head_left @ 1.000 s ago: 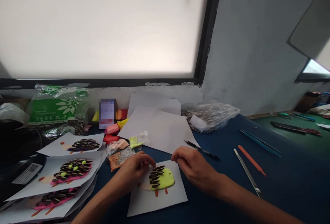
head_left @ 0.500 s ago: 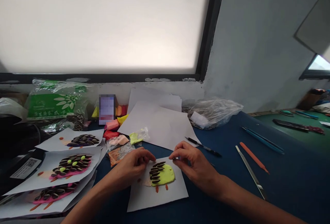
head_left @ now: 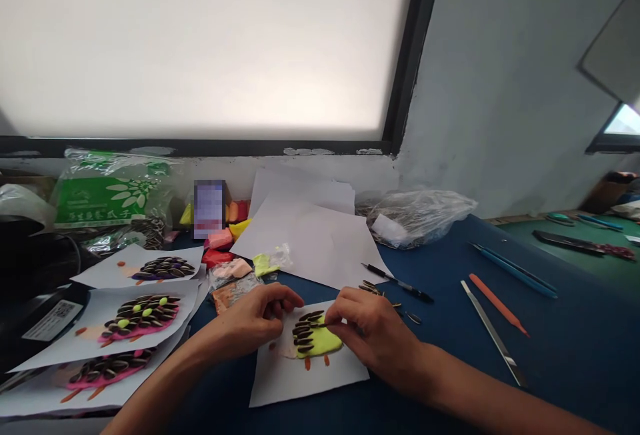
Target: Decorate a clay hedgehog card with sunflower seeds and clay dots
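A white sheet of paper [head_left: 280, 385] bears a hedgehog figure with a lime-yellow clay body [head_left: 327, 343], a pale head and two brown-orange legs. Dark striped sunflower seeds [head_left: 303, 340] stick in rows on the body's left part. Over its upper right side, my right hand [head_left: 373, 328] pinches a sunflower seed between thumb and fingertips, at the clay. My left hand [head_left: 257, 318] rests at the sheet's upper left edge, fingers loosely bent and apart, with nothing visible in them. Several loose seeds [head_left: 373, 288] lie just behind my right hand.
Finished-looking hedgehog sheets [head_left: 55, 348] are stacked at left. Clay packets [head_left: 233, 268], blank paper [head_left: 310, 241] and a plastic bag [head_left: 417, 218] lie behind. A black pen [head_left: 400, 281], orange tool [head_left: 500, 305], metal blade [head_left: 493, 335] and blue tweezers [head_left: 515, 271] lie to the right.
My right hand has moved left and down, bringing the seed over the yellow clay. Loose seeds behind it have come into view. My left hand stays nearly where it was.
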`<act>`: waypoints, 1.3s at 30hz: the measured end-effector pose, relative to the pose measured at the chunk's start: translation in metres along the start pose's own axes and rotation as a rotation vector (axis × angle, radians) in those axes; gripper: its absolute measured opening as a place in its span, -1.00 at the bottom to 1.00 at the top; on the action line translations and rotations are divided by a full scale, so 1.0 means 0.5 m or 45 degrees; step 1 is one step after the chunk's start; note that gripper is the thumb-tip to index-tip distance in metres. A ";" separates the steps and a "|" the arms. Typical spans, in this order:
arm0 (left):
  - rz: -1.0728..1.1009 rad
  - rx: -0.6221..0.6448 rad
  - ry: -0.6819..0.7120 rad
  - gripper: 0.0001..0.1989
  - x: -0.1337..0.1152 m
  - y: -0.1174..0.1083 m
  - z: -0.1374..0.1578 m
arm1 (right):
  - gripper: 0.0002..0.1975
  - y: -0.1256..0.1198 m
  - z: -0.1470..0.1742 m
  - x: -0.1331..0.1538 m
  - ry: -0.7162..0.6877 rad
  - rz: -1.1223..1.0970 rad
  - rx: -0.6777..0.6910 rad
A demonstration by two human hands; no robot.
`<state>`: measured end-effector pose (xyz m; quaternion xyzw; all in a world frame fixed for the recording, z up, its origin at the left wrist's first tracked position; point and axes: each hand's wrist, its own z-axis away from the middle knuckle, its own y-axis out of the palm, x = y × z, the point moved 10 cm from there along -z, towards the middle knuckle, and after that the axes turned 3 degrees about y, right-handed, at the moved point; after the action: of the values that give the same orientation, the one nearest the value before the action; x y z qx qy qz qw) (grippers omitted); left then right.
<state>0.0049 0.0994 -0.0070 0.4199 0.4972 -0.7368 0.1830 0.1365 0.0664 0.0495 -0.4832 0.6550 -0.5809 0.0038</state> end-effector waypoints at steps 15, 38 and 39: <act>-0.116 0.052 0.007 -0.56 -0.016 -0.001 0.014 | -0.84 -0.007 0.017 -0.012 -0.030 -0.133 -0.193; -0.104 0.160 -0.042 -0.39 -0.024 0.016 0.025 | -0.86 -0.015 -0.006 0.005 -0.069 -0.207 -0.198; -0.099 0.158 -0.042 -0.39 -0.023 0.016 0.025 | -0.86 -0.020 -0.009 0.006 -0.058 -0.237 -0.228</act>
<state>0.0114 0.0832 -0.0005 0.3985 0.4635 -0.7797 0.1359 0.1390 0.0693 0.0603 -0.5533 0.6565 -0.5067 -0.0784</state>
